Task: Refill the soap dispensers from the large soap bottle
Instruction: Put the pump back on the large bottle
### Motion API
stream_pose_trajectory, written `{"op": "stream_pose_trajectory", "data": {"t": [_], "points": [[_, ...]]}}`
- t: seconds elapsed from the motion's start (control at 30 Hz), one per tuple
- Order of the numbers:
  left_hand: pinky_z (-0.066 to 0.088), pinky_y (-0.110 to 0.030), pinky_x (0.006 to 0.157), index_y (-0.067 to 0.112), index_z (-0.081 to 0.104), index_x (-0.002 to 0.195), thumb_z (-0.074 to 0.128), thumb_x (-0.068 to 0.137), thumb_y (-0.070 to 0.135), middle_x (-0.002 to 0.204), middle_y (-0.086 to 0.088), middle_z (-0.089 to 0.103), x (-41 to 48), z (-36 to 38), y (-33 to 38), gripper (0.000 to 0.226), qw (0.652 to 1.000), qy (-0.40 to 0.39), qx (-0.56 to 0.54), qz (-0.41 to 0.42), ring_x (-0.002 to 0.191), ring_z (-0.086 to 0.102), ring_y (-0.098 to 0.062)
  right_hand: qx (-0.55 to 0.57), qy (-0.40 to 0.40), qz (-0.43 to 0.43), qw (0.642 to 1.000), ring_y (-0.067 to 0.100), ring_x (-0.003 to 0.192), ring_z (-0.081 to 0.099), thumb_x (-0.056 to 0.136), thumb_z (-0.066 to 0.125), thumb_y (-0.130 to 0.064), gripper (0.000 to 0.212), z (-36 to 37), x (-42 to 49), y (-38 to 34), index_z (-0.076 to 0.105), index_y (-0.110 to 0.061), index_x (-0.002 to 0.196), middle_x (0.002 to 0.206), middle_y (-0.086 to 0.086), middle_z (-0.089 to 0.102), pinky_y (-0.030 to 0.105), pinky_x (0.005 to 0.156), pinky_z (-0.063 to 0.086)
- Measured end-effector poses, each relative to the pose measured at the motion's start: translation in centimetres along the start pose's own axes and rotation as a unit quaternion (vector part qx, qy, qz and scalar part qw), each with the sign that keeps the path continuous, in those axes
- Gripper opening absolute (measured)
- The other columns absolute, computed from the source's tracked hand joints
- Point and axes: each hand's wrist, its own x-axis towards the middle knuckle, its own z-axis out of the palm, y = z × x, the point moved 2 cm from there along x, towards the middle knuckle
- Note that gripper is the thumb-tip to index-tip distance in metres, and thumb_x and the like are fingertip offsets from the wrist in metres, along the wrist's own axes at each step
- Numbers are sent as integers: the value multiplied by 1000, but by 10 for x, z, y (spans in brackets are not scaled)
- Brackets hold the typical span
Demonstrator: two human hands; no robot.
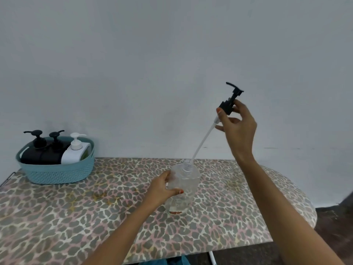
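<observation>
A clear plastic dispenser bottle (184, 185) stands upright on the leopard-print board (76, 211), near its middle. My left hand (162, 187) wraps around the bottle's left side. Its threaded neck is open. My right hand (236, 125) holds the black pump head (230, 100) up and to the right of the bottle. The pump's white tube (202, 142) slants down, and its lower end sits at the bottle's mouth. Little or no liquid shows inside the bottle.
A teal woven basket (57, 172) sits at the board's back left. It holds two black pump bottles (41, 152) and a white pump bottle (75, 152). A plain wall rises behind. The board's rounded end is at the right, with dark floor beyond.
</observation>
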Motion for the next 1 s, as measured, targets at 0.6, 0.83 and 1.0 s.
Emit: {"op": "stream_pose_trajectory", "data": {"t": [0.6,0.83,1.0], "points": [[38,-27,104,10,40,135,80,67,23,134,-7,51,3,2,-5,80,1000,2,-17,-7,124,48,-19,-99,-192,75,974,-14,87,53,78,73,-16,37,32,-90,94,51,-27,106,92,-26,56,-4,75,37],[40,-29,104,11,42,132,81,66,24,132,-6,53,4,3,-7,77,1000,3,-20,-6,121,50,-17,-76,-215,129,965,7,100,52,74,77,-24,50,39,-84,97,41,-19,108,104,-8,51,10,83,39],[40,-35,106,10,42,133,81,65,24,132,-7,53,5,3,-8,80,1000,2,-19,-9,121,50,-19,19,-308,174,935,-3,108,57,89,59,-11,41,24,-81,91,51,-19,129,117,-6,62,17,93,46]]}}
